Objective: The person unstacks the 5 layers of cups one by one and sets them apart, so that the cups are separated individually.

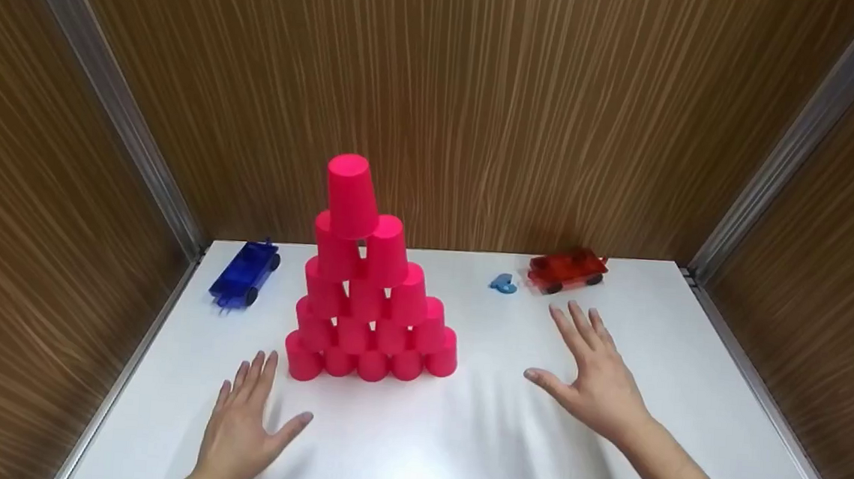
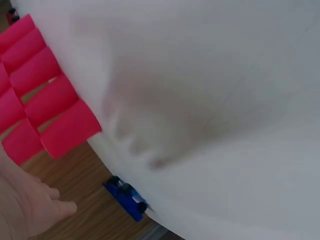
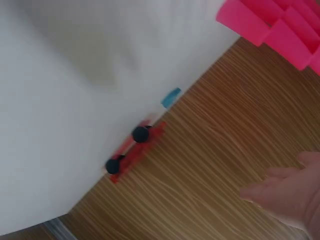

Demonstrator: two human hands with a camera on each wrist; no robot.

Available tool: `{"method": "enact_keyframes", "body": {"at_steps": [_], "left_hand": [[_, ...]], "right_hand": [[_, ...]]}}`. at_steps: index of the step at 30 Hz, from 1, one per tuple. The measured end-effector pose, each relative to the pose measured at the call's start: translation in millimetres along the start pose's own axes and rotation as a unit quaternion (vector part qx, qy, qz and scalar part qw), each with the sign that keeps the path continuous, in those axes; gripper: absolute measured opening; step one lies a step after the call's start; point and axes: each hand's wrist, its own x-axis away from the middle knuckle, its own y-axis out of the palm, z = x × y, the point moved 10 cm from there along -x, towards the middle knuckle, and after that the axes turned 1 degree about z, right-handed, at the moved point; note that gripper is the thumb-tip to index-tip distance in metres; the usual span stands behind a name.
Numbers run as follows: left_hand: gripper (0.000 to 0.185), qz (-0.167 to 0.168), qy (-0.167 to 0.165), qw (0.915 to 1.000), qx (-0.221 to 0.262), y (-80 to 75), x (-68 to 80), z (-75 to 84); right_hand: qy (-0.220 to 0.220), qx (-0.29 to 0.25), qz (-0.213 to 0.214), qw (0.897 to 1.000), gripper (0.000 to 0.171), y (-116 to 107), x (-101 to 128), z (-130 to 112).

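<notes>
A pyramid of upside-down pink cups (image 1: 366, 299) stands on the white table, left of its middle, narrowing up to a single top cup (image 1: 352, 197). My left hand (image 1: 237, 429) hovers over the table in front of the pyramid's left corner, fingers spread and holding nothing. Off to the pyramid's right, my right hand (image 1: 597, 383) is raised above the table, its fingers straight and thumb apart, with nothing in it. In the left wrist view the stacked cups (image 2: 47, 90) show beside the left hand (image 2: 30, 205). The right hand (image 3: 290, 195) appears at that wrist view's lower right.
A clear blue toy car (image 1: 246, 273) sits at the back left of the table (image 1: 412, 449). Toward the back right are a clear red toy car (image 1: 567, 270) and a small blue piece (image 1: 503, 283). Wood-grain panels (image 1: 481, 108) enclose the back and both sides.
</notes>
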Motion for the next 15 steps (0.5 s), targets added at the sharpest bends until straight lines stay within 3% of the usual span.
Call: {"method": "enact_keyframes", "body": {"at_steps": [3, 6, 11, 15], "left_hand": [[0.110, 0.020, 0.003, 0.9969, 0.075, -2.0, -12.4, -7.0], [0.110, 0.023, -0.006, 0.9888, 0.148, 1.3, -25.4, -15.8], [0.114, -0.009, -0.050, 0.9671, 0.249, 14.4, -45.1, -32.3], [0.113, -0.032, -0.077, 0.9429, 0.323, 24.7, -57.0, -41.8]], "right_hand": [[-0.016, -0.017, 0.009, 1.000, 0.099, -15, -10, -12], [-0.029, -0.036, 0.012, 0.999, 0.099, -27, -22, -24], [-0.050, -0.064, 0.014, 0.997, 0.094, -45, -44, -46], [-0.073, -0.081, 0.021, 0.994, 0.091, -59, -61, -66]]}}
